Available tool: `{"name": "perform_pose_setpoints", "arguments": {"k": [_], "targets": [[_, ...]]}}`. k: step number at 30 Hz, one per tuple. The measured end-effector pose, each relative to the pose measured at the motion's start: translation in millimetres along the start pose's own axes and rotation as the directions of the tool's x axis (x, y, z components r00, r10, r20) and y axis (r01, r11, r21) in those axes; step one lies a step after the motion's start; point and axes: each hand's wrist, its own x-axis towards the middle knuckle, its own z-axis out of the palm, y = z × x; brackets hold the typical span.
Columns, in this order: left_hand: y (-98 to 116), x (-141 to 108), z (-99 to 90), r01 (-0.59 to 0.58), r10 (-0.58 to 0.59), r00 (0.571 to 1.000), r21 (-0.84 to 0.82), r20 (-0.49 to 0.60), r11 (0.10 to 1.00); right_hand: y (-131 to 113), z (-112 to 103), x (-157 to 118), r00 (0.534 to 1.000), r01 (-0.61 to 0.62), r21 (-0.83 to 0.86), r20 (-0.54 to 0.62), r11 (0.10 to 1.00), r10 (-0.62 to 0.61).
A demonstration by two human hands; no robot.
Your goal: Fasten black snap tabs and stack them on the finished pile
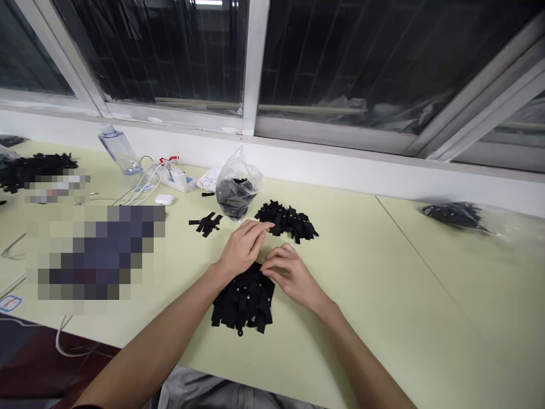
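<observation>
A heap of black fabric strips (244, 301) with small pale marks lies on the table in front of me. Over its upper edge is my left hand (244, 247), its fingers pressed together beside a second black pile (286, 220); whatever they may hold is too small to make out. My right hand (289, 272) is at the heap's upper right edge with thumb and fingertips pinched, and I cannot make out anything between them. Several loose black strips (206, 224) lie to the left, near a clear plastic bag (237, 196) with black pieces inside.
On the pale green table (361, 284), a clear bottle (121, 150), a power strip (179, 179) with cables and a white case (164, 199) stand at the back left. Another black pile (38, 167) lies far left, a bag of black pieces (455, 216) at the right.
</observation>
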Motion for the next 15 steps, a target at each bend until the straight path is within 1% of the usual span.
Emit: {"name": "perform_pose_setpoints", "arguments": {"k": [3,6,11,15], "targets": [[1,-1,-1.3,0.006,-0.006,1.000,-0.026,-0.005,1.000,1,-5,0,0.988,-0.030,0.054,-0.149,0.998,0.038],[3,-1,-2.2,0.024,-0.023,1.000,-0.046,0.008,0.999,1,-12,1,0.961,-0.066,0.109,-0.260,0.992,0.093],[7,1,-1.4,0.071,-0.064,0.995,-0.094,0.074,0.993,0,-24,6,0.910,-0.099,0.156,-0.386,0.983,0.153],[8,3,3.1,0.118,-0.104,0.989,-0.137,0.106,0.984,-1,-32,16,0.879,-0.089,0.127,-0.456,0.988,0.138]]}}
